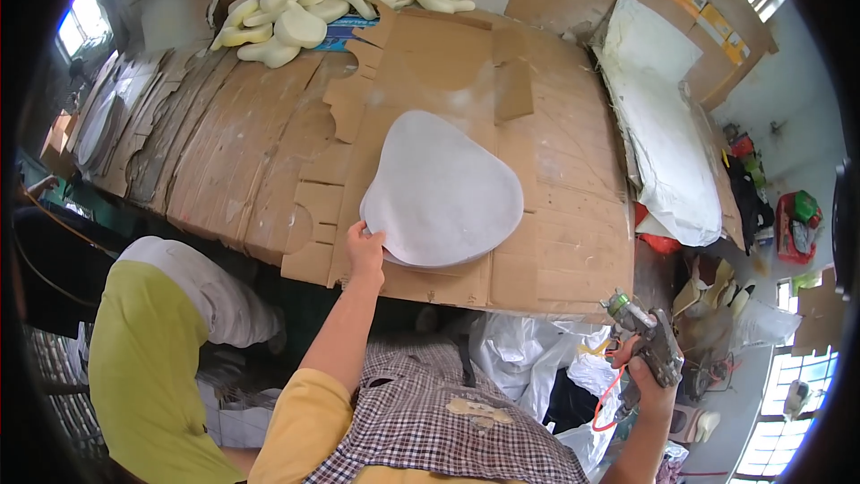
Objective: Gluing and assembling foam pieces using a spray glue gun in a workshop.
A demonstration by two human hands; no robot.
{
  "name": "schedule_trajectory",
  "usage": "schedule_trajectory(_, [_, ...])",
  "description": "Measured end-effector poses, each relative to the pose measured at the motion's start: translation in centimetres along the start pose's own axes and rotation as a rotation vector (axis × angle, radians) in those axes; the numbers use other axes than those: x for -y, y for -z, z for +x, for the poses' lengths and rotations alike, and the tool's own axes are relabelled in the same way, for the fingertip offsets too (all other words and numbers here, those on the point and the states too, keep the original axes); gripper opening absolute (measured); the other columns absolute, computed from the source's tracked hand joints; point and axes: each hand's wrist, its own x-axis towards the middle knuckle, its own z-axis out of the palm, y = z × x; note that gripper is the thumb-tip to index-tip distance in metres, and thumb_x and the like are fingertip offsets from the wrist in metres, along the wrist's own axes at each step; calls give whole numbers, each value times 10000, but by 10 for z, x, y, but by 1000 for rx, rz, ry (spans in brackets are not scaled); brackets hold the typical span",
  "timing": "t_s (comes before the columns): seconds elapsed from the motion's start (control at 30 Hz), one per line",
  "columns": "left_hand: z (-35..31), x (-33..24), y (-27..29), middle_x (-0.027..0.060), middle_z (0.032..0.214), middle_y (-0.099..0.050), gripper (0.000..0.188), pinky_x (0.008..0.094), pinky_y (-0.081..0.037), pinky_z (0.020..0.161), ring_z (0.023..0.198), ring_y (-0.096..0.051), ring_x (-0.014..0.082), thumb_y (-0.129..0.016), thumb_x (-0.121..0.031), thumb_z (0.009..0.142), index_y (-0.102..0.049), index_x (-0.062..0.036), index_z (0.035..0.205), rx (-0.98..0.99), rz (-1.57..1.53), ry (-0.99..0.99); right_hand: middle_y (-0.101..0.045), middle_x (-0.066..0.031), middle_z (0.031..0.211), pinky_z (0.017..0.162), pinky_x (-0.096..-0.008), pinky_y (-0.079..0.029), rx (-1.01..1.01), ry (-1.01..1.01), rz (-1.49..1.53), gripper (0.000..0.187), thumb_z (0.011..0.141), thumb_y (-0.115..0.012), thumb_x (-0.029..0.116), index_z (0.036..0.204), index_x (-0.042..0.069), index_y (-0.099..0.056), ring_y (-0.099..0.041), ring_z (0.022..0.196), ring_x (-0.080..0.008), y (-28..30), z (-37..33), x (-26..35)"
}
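Observation:
A flat grey pad (pixel 443 193) with a rounded, roughly triangular outline lies on the cardboard-covered table in front of me. My left hand (pixel 365 251) pinches its near left edge, the thumb on top. Off the table's right front corner, my right hand (pixel 641 375) is wrapped round a spray gun (pixel 649 336) with a green fitting at its front end. An orange-red hose (pixel 607 403) hangs below the gun. The gun is apart from the pad, and some of my right fingers are hidden behind its body.
Cream foam pieces (pixel 300 22) are heaped at the table's far left. Layered cardboard (pixel 573 215) covers the tabletop. To the right stands a white-covered board (pixel 658 116). A person in a yellow-green top (pixel 143 350) is close on my left. Plastic bags (pixel 528 350) lie below the front edge.

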Motion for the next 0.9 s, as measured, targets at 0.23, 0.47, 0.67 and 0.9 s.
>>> schedule_trajectory(0.23, [-11, -7, -2, 92, 1092, -545, 420, 397, -514, 787, 959, -567, 224, -578, -11, 810, -455, -24, 1211, 157, -108, 152, -618, -98, 760, 637, -307, -484, 258, -10, 73, 550, 725, -731, 95, 1208, -51, -512, -595, 691, -174, 2, -23, -4])
schedule_trajectory(0.47, [-11, -1, -5, 81, 1060, -549, 440, 373, -519, 730, 929, -571, 213, -546, 44, 764, -490, -43, 1192, 144, -14, 94, -620, -118, 775, 635, -304, -484, -41, -125, 4, 540, 698, -735, 110, 1146, -97, -515, -593, 672, -182, 19, -43, 2])
schedule_trajectory(0.67, [-16, -4, -7, 77, 1056, -561, 459, 339, -521, 698, 908, -578, 200, -535, 74, 766, -491, -49, 1205, 194, -140, 80, -623, -119, 784, 688, -336, -488, 146, -102, 86, 560, 700, -737, 141, 1149, -100, -503, -609, 715, -199, 0, -34, -2])
schedule_trajectory(0.9, [-48, -95, 37, 58, 1133, -577, 395, 311, -511, 830, 994, -588, 183, -502, 42, 825, -490, -47, 1209, 448, -694, -192, -618, -120, 801, 693, -316, -467, -42, -48, -44, 706, 713, -769, 297, 1221, -88, -465, -596, 745, -179, 6, -29, 13])
